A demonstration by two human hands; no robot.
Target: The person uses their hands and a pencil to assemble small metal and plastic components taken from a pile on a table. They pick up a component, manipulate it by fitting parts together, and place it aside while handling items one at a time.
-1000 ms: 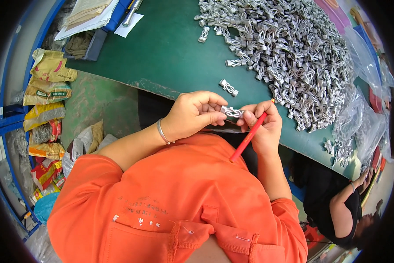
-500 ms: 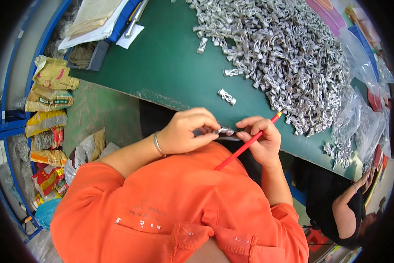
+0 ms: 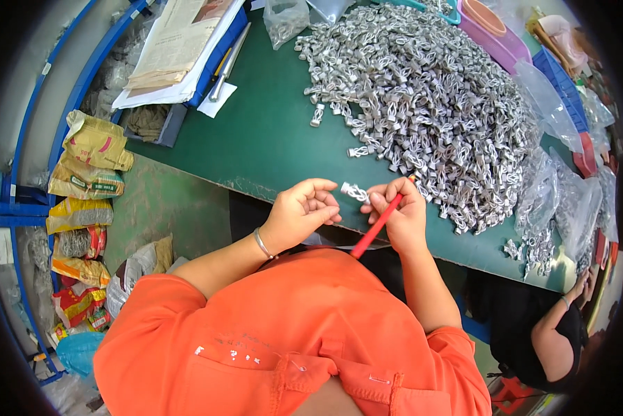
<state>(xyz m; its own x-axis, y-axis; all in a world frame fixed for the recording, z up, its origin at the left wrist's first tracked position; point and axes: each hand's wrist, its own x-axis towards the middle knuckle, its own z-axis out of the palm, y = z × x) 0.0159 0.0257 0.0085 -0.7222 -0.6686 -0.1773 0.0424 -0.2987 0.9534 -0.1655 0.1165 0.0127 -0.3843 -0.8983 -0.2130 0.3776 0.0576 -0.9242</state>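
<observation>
My right hand (image 3: 403,220) grips a red pencil (image 3: 375,227) slantwise, its upper end by the heap and its lower end near my orange shirt. Its thumb and fingertips are beside a small silvery metal piece (image 3: 354,192) with twisted loops and capped ends, on the green table near the front edge. Across from it, my left hand (image 3: 303,213) has curled fingers closed toward the thumb; whatever they hold, if anything, is hidden. Beyond both hands spreads a large heap of similar metal pieces (image 3: 436,104), a few lying loose at its left side.
The green table (image 3: 256,132) carries newspapers (image 3: 183,45) and a grey bin (image 3: 167,125) at far left, with pink tubs (image 3: 495,35) behind the heap. Clear plastic bags (image 3: 575,194) lie right. Sacks (image 3: 82,180) fill a blue rack. A person in black (image 3: 533,333) sits at right.
The view has shifted, so the table sits lower in it. My hands have drawn apart and moved forward over the table edge; the metal piece held between them before no longer shows there.
</observation>
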